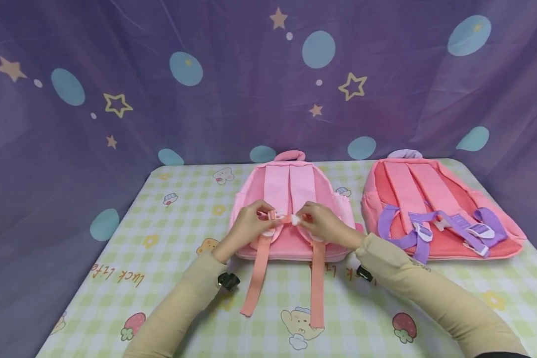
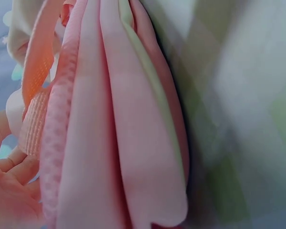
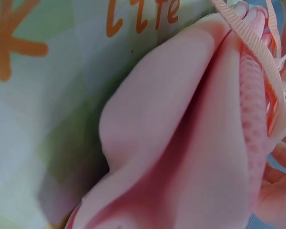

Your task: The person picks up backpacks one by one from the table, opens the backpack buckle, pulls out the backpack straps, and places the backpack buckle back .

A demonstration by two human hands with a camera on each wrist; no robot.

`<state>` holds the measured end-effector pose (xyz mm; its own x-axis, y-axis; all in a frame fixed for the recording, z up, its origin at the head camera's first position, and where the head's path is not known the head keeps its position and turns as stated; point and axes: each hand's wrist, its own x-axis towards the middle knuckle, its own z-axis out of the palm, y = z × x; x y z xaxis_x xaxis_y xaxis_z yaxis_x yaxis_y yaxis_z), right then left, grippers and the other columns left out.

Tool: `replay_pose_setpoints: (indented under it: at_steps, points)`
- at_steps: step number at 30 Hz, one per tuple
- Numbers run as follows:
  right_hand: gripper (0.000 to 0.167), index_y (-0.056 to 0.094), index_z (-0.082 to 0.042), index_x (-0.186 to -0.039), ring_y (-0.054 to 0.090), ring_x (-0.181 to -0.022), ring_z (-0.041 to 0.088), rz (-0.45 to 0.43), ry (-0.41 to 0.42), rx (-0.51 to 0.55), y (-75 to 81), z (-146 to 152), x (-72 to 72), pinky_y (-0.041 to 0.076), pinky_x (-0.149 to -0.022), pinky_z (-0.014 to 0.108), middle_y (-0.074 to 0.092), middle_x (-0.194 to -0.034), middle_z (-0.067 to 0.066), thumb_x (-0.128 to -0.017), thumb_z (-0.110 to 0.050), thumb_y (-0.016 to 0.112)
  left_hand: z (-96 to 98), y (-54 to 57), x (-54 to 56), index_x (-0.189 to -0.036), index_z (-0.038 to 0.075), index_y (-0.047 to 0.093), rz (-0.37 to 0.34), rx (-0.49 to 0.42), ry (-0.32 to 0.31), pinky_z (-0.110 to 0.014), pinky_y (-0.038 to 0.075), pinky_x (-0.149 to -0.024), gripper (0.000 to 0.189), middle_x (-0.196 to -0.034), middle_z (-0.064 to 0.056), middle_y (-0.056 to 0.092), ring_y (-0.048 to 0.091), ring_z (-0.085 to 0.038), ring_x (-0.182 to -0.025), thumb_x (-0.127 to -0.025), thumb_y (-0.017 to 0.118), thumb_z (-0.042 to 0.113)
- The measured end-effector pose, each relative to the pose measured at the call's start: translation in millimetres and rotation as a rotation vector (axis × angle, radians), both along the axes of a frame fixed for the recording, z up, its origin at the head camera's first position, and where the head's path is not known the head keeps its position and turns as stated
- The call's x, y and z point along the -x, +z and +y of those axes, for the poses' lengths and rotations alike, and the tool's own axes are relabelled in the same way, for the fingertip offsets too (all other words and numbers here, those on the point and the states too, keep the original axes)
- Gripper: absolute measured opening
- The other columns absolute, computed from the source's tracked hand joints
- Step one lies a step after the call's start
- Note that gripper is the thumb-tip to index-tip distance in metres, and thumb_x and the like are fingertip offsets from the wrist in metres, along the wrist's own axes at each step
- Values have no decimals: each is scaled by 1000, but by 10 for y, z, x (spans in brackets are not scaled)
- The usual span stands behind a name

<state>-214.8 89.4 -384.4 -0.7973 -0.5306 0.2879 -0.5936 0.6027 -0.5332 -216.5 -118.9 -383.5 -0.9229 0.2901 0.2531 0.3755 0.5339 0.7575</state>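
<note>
A light pink backpack lies on the table with its straps facing up. Over its middle, my left hand pinches a white pronged buckle piece on a short orange strap. Opposite it, the fingers of my right hand pinch another white buckle piece, and a bit of orange webbing shows between the two pieces. Two long orange straps hang down toward the front. The left wrist view shows the pack's pink side and part of the left hand; the right wrist view shows the other side.
A second, coral-pink backpack with purple straps lies close on the right. Both rest on a green checked tablecloth with cartoon prints. A purple curtain with stars hangs behind the table.
</note>
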Motion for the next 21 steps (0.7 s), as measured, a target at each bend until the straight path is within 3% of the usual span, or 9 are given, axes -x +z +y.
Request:
replay_pose_setpoints:
  at_steps: [8, 16, 21]
  points:
    - [18, 67, 0, -92, 48, -67, 12, -38, -2, 13, -21, 2, 0, 42, -62, 23, 59, -78, 4, -76, -5, 68, -50, 19, -3, -91, 4, 62, 10, -18, 20, -32, 48, -75, 27, -86, -7, 65, 59, -19, -81, -70, 74, 15]
    - [16, 63, -2, -88, 45, -63, 10, -63, -10, 52, -39, -9, -13, 39, -57, 21, 54, -69, 0, -73, -3, 69, -90, 25, 4, -90, 4, 63, 44, -31, 22, -34, 47, -76, 25, -86, -7, 65, 58, -19, -83, -70, 74, 12]
    - [15, 64, -3, -87, 44, -62, 9, -69, -12, 45, -55, -16, -7, 38, -56, 21, 52, -67, -2, -73, -4, 70, -101, 53, -2, -87, 4, 62, 30, -41, 33, -35, 47, -76, 24, -86, -7, 65, 58, -20, -83, -69, 75, 12]
